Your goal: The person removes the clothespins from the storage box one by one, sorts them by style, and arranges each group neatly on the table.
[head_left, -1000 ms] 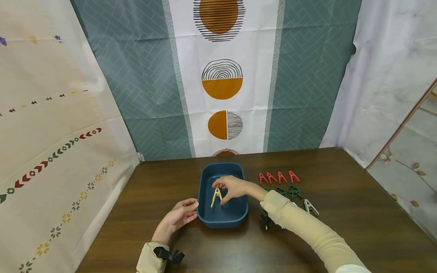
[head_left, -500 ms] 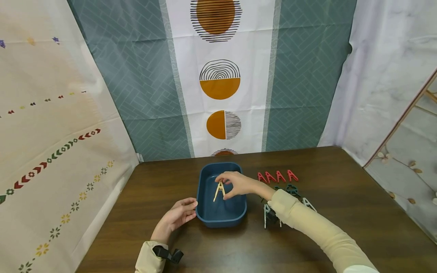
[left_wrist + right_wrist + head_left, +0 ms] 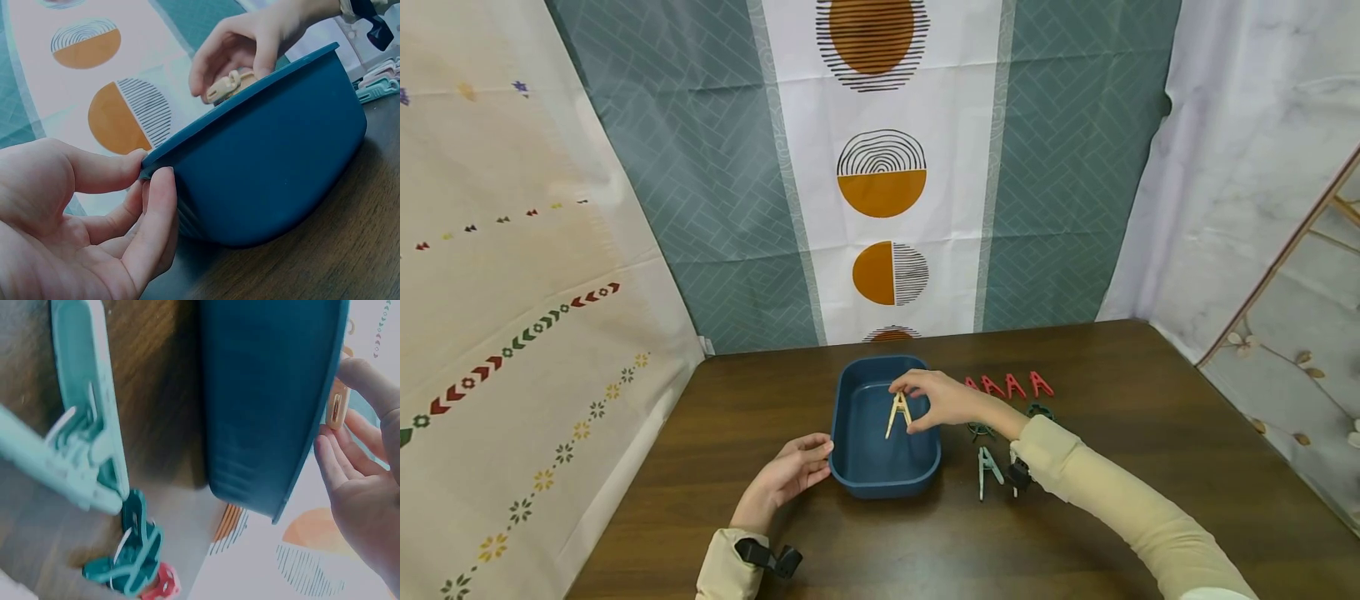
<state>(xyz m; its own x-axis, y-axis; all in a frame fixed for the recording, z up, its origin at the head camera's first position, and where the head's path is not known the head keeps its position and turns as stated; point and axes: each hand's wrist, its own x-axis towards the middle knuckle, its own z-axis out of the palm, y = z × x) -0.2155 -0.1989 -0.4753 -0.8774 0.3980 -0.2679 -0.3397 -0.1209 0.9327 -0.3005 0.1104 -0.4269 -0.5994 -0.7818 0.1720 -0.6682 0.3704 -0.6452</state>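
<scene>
My right hand (image 3: 951, 400) pinches a pale yellow clothespin (image 3: 900, 406) over the right part of a dark blue plastic bin (image 3: 886, 490). The clothespin hangs with its two legs spread downward. In the left wrist view, the clothespin (image 3: 232, 86) shows just above the bin's far rim, between the right thumb and fingers. At the bin's left side, my left hand (image 3: 790, 475) holds the rim; the left wrist view shows its thumb on top and fingers beneath the edge. In the right wrist view, the bin's wall (image 3: 269, 394) partly covers the pinched clothespin (image 3: 337, 405).
Several red clothespins (image 3: 1015, 386) lie in a row behind the right forearm. Nearer are dark green round clips (image 3: 981, 429), partly hidden by the arm. A light green clothespin (image 3: 988, 472) lies right of the bin. Patterned cloths hang behind the brown wooden table (image 3: 760, 392).
My right hand has moved right and slightly up across the bin, carrying the yellow clothespin. More light green clothespins have come into sight beside the forearm. My left hand has stayed on the rim.
</scene>
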